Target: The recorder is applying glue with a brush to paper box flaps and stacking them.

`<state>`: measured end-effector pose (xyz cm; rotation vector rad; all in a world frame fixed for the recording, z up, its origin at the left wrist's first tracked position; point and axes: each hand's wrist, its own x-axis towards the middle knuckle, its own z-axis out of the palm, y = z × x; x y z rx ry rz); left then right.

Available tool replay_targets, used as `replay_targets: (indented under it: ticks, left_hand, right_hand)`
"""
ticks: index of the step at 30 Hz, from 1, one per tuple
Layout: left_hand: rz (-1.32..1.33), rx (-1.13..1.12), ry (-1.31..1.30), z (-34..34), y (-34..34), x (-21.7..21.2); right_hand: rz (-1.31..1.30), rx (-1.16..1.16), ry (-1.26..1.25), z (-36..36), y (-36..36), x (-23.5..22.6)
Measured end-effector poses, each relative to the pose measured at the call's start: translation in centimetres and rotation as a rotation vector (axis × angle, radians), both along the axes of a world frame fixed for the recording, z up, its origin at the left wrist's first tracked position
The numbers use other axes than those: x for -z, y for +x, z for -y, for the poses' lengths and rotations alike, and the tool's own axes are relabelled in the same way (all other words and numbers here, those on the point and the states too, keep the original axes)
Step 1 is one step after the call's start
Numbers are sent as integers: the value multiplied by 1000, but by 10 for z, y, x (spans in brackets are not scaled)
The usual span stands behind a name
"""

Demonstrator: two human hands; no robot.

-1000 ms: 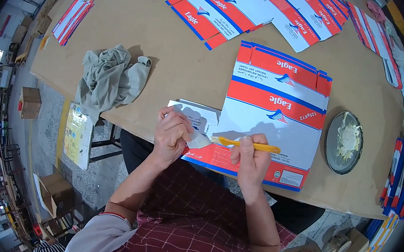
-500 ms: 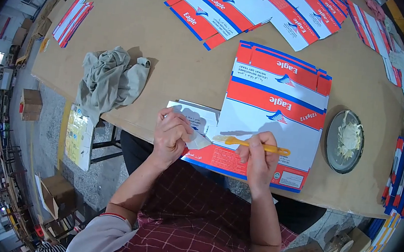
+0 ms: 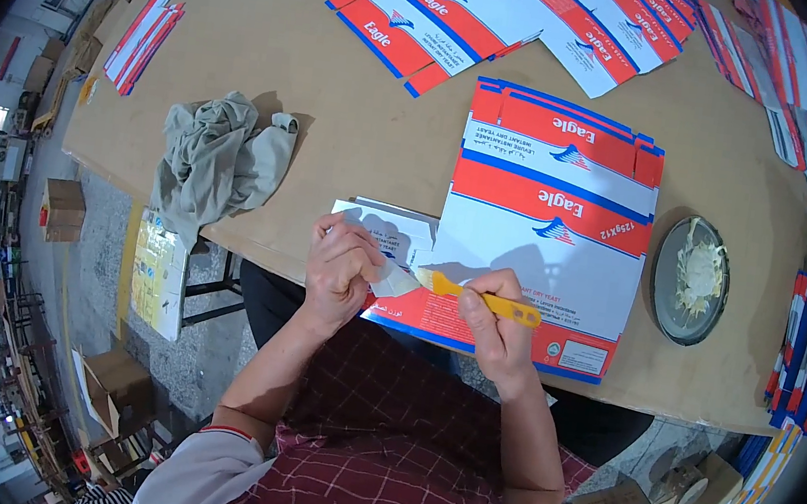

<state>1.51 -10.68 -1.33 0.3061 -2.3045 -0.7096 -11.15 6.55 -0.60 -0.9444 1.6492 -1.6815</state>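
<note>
Right hand [image 3: 495,326] grips brush [image 3: 479,296] at carton [image 3: 538,223] edge.
</note>
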Motion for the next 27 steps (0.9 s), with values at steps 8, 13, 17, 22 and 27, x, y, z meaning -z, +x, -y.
replay_targets:
  ticks: [8, 13, 17, 22, 27]
  left_hand:
    - [9, 9, -8, 1, 0, 0]
    - [15, 8, -1, 0, 0, -1]
    - [16, 9, -1, 1, 0, 0]
    - [8, 11, -2, 1, 1, 0]
    - [11, 11, -1, 1, 1, 0]
  right_hand:
    - [63, 115, -70, 0, 0, 0]
    - [43, -32, 5, -3, -2, -2]
    - [168, 127, -111, -3, 0, -2]
    - [85, 103, -87, 0, -1, -2]
    - [-202, 44, -60, 4, -2, -5]
